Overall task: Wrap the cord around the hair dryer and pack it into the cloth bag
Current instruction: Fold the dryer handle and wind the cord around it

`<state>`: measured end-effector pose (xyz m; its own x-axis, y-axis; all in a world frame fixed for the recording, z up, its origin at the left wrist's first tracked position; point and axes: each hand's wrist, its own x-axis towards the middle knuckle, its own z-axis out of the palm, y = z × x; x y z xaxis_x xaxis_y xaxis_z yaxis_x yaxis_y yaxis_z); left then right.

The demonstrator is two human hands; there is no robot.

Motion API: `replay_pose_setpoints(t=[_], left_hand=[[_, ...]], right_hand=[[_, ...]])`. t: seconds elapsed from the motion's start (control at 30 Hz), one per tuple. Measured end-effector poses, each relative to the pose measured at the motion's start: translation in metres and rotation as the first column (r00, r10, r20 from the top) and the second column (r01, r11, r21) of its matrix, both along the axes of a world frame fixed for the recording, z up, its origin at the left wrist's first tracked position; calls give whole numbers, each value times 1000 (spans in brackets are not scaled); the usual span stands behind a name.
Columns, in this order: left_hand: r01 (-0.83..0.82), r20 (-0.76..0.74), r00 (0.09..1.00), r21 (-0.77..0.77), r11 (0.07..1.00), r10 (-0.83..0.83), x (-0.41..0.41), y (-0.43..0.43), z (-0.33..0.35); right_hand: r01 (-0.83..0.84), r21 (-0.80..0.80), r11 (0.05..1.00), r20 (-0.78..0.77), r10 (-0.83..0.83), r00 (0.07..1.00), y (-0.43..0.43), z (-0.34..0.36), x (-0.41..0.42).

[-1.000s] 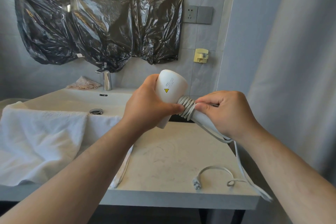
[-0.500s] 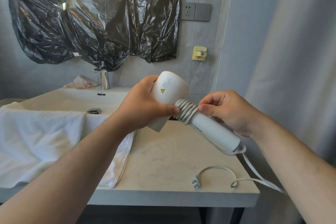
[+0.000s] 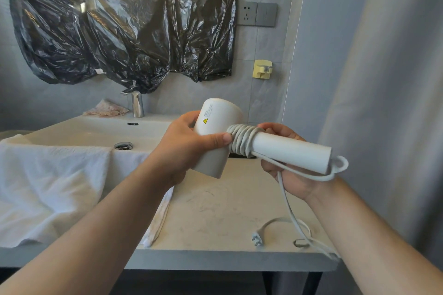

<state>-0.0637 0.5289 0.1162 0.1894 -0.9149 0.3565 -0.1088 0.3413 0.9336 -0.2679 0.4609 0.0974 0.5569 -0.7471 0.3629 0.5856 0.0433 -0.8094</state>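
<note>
Just above the worktop point(image 3: 215, 211), the left hand point(image 3: 189, 148) grips the hair dryer point(image 3: 282, 147) by its barrel. The right hand point(image 3: 287, 175), behind the handle, holds the cord point(image 3: 242, 140). The plug point(image 3: 257, 239) lies below, and a towel point(image 3: 48, 187) drapes over the sink point(image 3: 96, 129) alongside.

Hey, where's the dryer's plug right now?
In the head view, the plug lies lower right on the countertop near its front edge, right of the white towel, below the right hand.

White hair dryer point(image 3: 275, 148) with a small yellow warning sign, white cord point(image 3: 242, 140), white towel point(image 3: 48, 182), shiny black plastic sheet point(image 3: 124, 24), grey wall tiles point(image 3: 263, 55), yellow hook point(image 3: 262, 69), silver tap point(image 3: 136, 105)
</note>
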Motion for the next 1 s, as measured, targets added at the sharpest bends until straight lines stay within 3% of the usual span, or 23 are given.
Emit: replay_pose_setpoints(t=[0.13, 0.23, 0.33, 0.4, 0.47, 0.5, 0.6, 0.73, 1.0], left_hand=[[-56, -68, 996, -14, 998, 55, -7, 0, -1], [-145, -109, 984, -17, 989, 143, -6, -1, -1], [-216, -140, 967, -16, 976, 212, -6, -1, -1], [-251, -150, 958, -24, 968, 244, -8, 0, 0], [-288, -155, 948, -44, 957, 278, -10, 1, 0], [-307, -156, 942, -57, 950, 296, -10, 1, 1], [-375, -138, 923, -101, 921, 361, -8, -1, 3], [-427, -60, 904, -159, 890, 423, -4, -4, 2], [-505, 68, 843, -236, 830, 533, -10, -4, 4]], right_hand=[[6, 28, 1000, 61, -8, 998, 3, -1, 10], [167, 27, 986, -75, -165, 983, 11, -5, 20], [415, -196, 889, -239, -453, 859, 21, -12, 33], [474, -461, 750, -302, -635, 711, 26, -16, 39], [401, -662, 633, -349, -733, 583, 32, -16, 43], [353, -700, 621, -379, -742, 554, 34, -16, 45], [230, -736, 637, -482, -731, 482, 39, -14, 45], [145, -838, 527, -463, -825, 323, 38, 1, 34], [53, -909, 414, -396, -895, 204, 38, 24, 22]])
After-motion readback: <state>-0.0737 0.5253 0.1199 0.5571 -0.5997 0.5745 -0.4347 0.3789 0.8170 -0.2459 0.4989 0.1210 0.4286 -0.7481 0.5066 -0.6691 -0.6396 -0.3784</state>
